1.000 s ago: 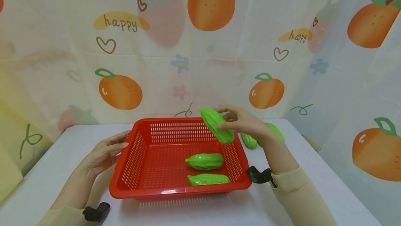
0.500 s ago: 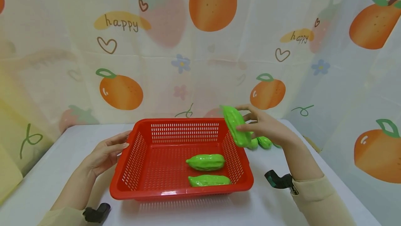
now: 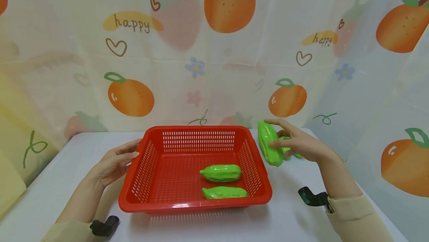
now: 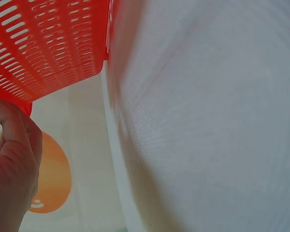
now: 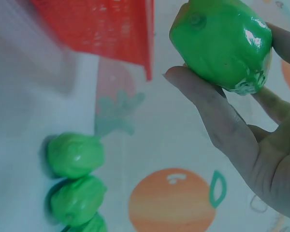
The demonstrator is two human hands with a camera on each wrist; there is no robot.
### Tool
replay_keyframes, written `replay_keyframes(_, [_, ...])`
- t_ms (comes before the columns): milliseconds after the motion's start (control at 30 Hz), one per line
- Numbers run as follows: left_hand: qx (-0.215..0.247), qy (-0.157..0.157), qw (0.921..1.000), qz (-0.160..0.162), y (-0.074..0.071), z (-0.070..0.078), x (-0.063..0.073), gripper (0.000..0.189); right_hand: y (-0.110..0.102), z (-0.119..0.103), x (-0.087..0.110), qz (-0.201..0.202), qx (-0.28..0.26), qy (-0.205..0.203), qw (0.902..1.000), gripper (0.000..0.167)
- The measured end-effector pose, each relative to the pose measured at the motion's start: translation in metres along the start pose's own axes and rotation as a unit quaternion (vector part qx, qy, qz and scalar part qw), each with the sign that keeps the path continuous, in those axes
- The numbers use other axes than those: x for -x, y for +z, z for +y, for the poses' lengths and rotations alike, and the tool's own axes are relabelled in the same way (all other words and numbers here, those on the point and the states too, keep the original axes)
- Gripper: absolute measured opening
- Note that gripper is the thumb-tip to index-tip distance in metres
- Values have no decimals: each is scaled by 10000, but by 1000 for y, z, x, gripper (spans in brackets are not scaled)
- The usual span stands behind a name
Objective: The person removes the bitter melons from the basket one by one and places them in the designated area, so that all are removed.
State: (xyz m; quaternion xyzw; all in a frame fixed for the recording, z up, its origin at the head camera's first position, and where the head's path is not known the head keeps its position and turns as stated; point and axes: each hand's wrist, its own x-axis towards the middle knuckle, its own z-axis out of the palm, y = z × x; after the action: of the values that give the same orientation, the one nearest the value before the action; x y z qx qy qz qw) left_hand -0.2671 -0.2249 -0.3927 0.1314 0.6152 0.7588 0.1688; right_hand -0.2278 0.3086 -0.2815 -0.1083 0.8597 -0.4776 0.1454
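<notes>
My right hand [image 3: 299,143] holds a glossy, ridged green bitter melon [image 3: 269,145] between thumb and fingers, just right of the red plastic basket [image 3: 181,205]. In the right wrist view, its blunt end [image 5: 222,43] faces the camera, with the thumb underneath. My left hand [image 3: 114,164] grips the basket's left rim, with the thumb at the edge. In the left wrist view, those fingers [image 4: 14,125] meet the rim's corner. Inside the basket, on its right side, lie two more bitter melons, one farther back [image 3: 221,173] and one near the front wall [image 3: 224,193].
Several more green bitter melons lie on the white table behind my right hand, partly hidden by it; the right wrist view shows one [image 5: 76,154] beside another [image 5: 77,200]. A fruit-printed curtain [image 3: 214,85] hangs behind the white-covered table [image 3: 295,204].
My right hand has carried the bitter melon from over the basket's right back corner out past its right rim, then lower. The left hand stays at the rim; both melons inside stay put.
</notes>
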Motion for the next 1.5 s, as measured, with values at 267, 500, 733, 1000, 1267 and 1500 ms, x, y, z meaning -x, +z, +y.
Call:
replay_keyframes(267, [31,-67,10000,19,1,1,-1,38,-12,25,2,-32,-81,326,9994,75])
replay_keyframes(500, [27,-75,10000,25,2,2,-1,38,-18,46,1,-307,-206,577,9977,81])
replay_keyframes(733, [68,-70,10000,15,1,2,-1,38,-19,65,0,-470,-429,787,9949,83])
replay_keyframes(1000, [77,-73,9999,7,1,2,0,38,-16,83,1,-657,-397,1154,9903,80])
replay_keyframes(1267, [11,-84,10000,34,2,2,1,38,-15,96,1,-963,-381,1236,9869,77])
replay_keyframes(1500, [31,-105,9999,55,1,2,0,38,-13,103,4,-1187,-463,1229,9842,75])
